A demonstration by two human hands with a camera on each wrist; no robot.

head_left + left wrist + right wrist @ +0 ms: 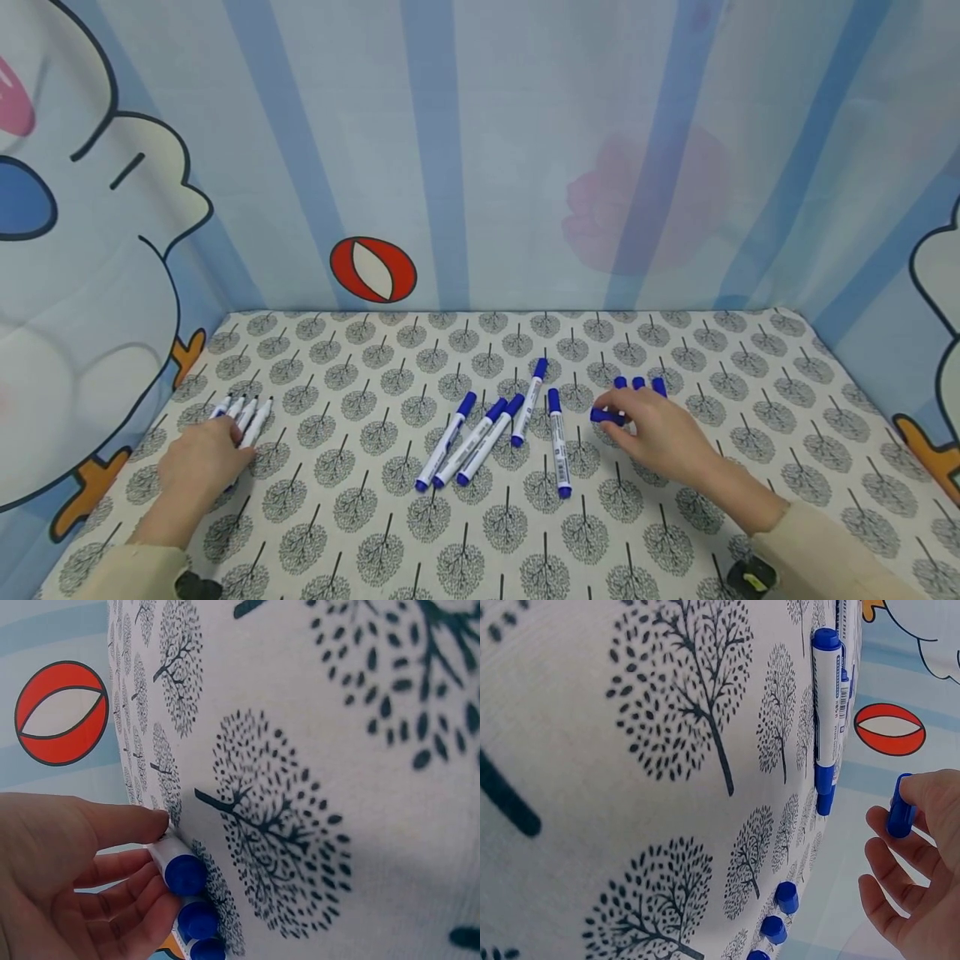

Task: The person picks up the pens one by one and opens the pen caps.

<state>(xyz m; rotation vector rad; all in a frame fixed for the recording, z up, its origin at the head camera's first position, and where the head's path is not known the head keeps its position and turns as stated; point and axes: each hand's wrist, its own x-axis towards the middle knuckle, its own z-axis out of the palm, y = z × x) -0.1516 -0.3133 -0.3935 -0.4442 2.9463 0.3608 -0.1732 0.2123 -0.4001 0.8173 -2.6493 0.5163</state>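
Note:
At the left of the table, my left hand (198,458) pinches a white marker (169,849) between thumb and fingers. It is at the right of a row of several uncapped markers (238,410), tips pointing away from me. The left wrist view shows their blue ends (199,920); my hand covers part of the bodies in the head view. My right hand (663,433) holds a loose blue marker cap (901,808) between thumb and forefinger, above the cloth. Just beyond that hand are three blue caps (638,382) in a row, partly hidden by it in the head view.
Several capped markers (452,442) lie in the middle, some side by side and slanted. One capped marker (559,446) is nearest my right hand. A tree-patterned cloth (360,550) covers the table, and a printed curtain (502,167) rises at its back and sides.

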